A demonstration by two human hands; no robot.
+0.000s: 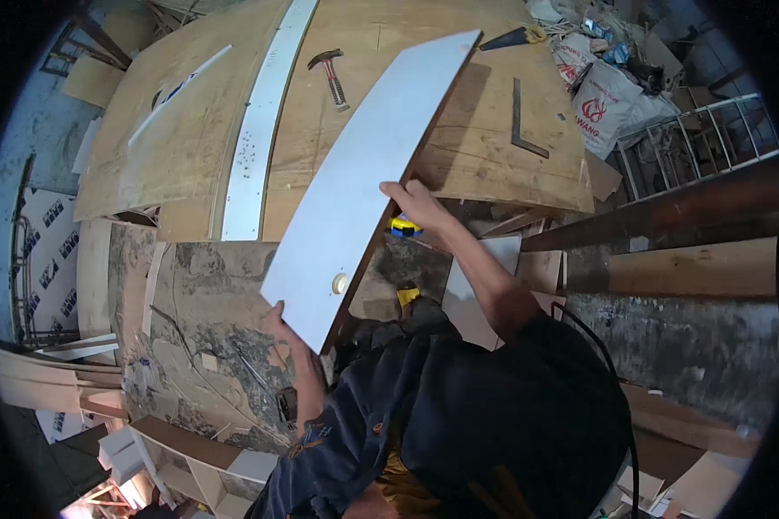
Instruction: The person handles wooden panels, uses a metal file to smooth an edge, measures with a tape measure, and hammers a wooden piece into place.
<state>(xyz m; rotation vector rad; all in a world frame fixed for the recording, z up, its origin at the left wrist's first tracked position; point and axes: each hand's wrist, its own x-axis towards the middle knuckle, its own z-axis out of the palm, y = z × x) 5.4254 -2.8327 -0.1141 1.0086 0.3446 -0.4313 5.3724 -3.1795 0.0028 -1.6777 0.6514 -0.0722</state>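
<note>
**White panel held aslant across the front edge of the worktop**

The white panel (363, 156) is tilted, its far end above the worktop (493, 177) and its near end beyond the front edge, over the floor (208, 316). The right hand (422, 206) grips the panel's right long edge near mid-length, thumb on the white face. The left hand (290, 330) holds the near-left corner, thumb at the edge. The remaining fingers of both hands are largely hidden under the panel. A round hole (339, 284) lies near the near end, close to the right edge.

Left of the panel, a strip of plywood separates the hammer (333, 82) from the long white board (255, 147). To the right, the metal square (517, 121) lies well apart from the panel's edge, whereas the handsaw (506, 40) appears just beside its far corner. A yellow tape measure (404, 227) shows near the right hand.
</note>
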